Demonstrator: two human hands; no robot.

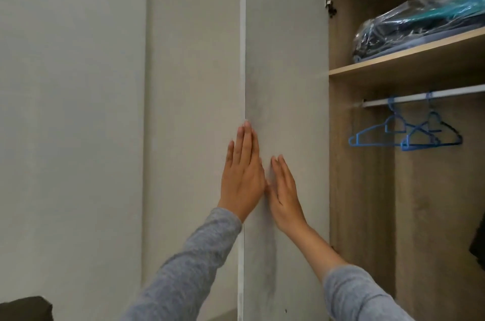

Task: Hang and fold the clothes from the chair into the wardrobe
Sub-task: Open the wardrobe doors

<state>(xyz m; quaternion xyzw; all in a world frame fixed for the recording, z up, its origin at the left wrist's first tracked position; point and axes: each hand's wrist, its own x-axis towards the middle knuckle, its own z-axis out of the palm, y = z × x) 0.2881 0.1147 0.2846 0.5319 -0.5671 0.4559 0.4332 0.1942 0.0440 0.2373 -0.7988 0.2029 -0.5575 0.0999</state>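
Grey sleeves (194, 263) lead to my left hand (242, 173) and right hand (284, 194), fingers straight and together, flat against the wardrobe door (286, 58). To its right, blue hangers (404, 134) hang inside the open wardrobe (367, 202).

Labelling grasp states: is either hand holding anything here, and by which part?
Nothing is held. The left hand and right hand lie flat, fingers straight, on the wardrobe door near its free edge.
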